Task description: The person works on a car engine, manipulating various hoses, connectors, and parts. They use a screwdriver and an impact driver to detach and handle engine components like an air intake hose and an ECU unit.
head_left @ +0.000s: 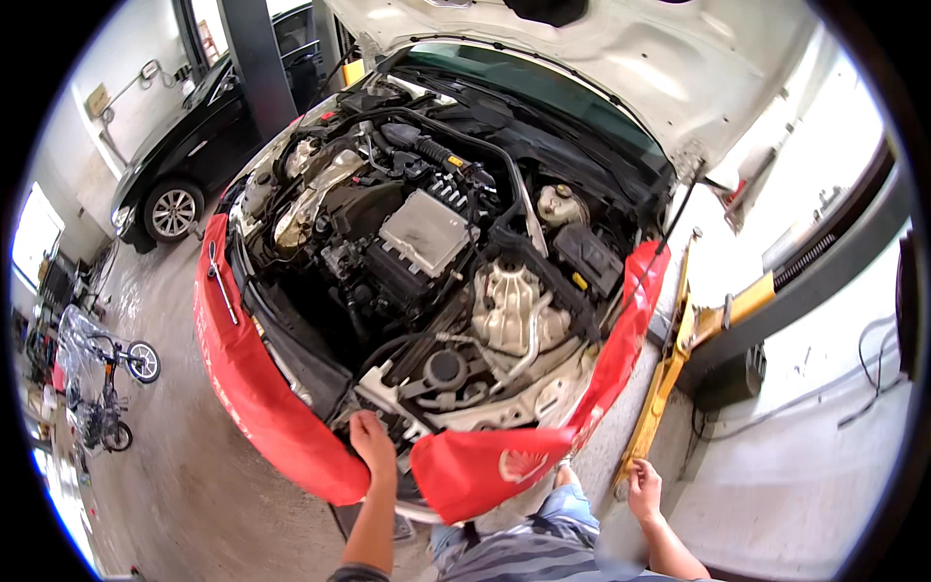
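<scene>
My left hand [372,442] is at the front corner of the open engine bay, between two red fender covers [490,472]. Its fingers are curled together, and what they grip, if anything, is hidden. Out to the right, away from the car [531,398], my right hand [643,488] is raised with its fingers drawn together; anything in them is too small to make out. Behind that hand in the picture runs a yellow lift arm [662,388]. A ratchet [222,281] lies on the red cover along the car's front edge.
The raised hood [621,73] hangs over the bay, with a thin strut [682,213] at its right. A grey lift post [800,306] stands on the right, another post [257,68] at the back left. Beyond are a black car [208,136] and a small bike [114,373].
</scene>
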Demonstrator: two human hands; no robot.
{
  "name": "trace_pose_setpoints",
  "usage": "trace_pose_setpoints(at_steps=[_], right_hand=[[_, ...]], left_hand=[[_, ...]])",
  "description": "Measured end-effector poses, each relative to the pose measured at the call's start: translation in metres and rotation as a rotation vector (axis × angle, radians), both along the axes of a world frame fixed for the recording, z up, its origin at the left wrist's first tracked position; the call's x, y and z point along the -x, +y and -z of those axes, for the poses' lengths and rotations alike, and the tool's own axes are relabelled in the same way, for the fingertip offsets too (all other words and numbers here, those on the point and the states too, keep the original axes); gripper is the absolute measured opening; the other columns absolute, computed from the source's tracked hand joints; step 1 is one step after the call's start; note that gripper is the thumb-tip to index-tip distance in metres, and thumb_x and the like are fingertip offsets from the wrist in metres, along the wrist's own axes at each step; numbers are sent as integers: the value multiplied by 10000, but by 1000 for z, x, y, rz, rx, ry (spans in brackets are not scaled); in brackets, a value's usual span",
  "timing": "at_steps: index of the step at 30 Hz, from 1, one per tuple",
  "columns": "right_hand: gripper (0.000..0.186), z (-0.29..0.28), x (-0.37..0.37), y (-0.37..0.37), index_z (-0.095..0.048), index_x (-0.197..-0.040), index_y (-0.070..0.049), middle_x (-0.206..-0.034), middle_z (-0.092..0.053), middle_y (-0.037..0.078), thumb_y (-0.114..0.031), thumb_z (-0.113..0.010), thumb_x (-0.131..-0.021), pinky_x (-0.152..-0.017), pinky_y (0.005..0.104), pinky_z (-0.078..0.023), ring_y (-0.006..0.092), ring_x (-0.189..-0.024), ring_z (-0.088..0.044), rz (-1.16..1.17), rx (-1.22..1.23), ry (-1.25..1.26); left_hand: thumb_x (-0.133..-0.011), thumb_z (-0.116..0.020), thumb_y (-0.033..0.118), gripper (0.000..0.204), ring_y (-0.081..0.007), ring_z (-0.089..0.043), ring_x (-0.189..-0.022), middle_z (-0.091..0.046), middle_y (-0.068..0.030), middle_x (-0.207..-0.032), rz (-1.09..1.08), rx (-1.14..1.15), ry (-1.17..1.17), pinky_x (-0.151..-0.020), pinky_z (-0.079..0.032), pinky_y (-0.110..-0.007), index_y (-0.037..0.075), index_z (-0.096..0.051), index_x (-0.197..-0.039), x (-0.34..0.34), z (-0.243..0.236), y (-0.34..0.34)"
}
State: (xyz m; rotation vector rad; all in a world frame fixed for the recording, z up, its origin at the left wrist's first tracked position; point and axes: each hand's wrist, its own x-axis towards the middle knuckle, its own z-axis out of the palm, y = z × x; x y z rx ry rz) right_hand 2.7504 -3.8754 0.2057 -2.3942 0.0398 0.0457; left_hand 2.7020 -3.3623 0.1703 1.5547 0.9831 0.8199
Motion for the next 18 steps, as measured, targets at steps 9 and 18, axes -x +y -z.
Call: trace_pose_setpoints(at_steps=[9,18], right_hand=[[376,-72,-286,129,-499,-1295,1,-1119,-632,109,49,-543,-924,-918,303,-485,174,-1055,-620,-736,-705,550],[279,-108,-454,212,-569,-1209,1,-1009,-675,95,-26,-577,-931,-802,285,-517,151,-918,-661,-1063,-532,355]], left_hand=[[-941,-576,91,124,-295,-579,-1004,-644,-123,-1086,467,17,-137,-940,-430,-377,37,-684,-910,-260,-100,-256],[-1039,-461,152,259,-114,-514,-740,-565,-48,-821,41,165,-276,-674,-440,-254,13,-552,-840,-373,-152,-186]])
